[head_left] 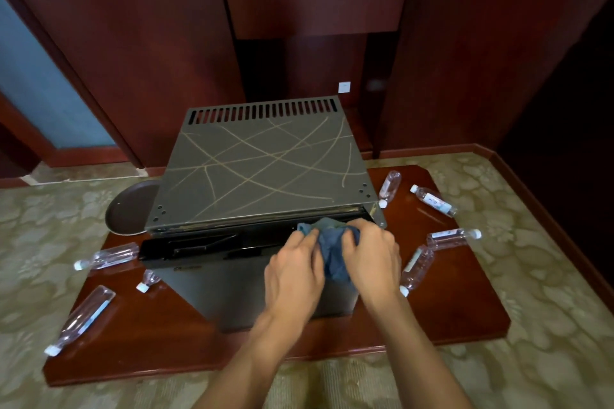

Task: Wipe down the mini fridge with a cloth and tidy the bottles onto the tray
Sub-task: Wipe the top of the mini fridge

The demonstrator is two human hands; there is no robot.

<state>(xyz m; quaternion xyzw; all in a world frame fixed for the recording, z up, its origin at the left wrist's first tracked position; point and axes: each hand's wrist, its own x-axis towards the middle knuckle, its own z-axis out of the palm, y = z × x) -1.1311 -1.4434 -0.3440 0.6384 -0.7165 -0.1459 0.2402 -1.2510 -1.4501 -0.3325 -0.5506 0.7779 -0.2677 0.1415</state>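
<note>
Both hands bunch a blue cloth (pixel 332 252) at the front top edge of the mini fridge (pixel 262 169), centre frame: left hand (pixel 294 272) and right hand (pixel 372 256) each grip it with curled fingers, likely to gather it for wiping. Bottles (pixel 111 256) lie scattered on the wooden board (pixel 465 302). The tray (pixel 129 209), left of centre, is half hidden behind the fridge. The streaks on the fridge top are hard to identify.

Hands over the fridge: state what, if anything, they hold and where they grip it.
Both hands, left and right, grip the bunched blue cloth by its opposite sides.
</note>
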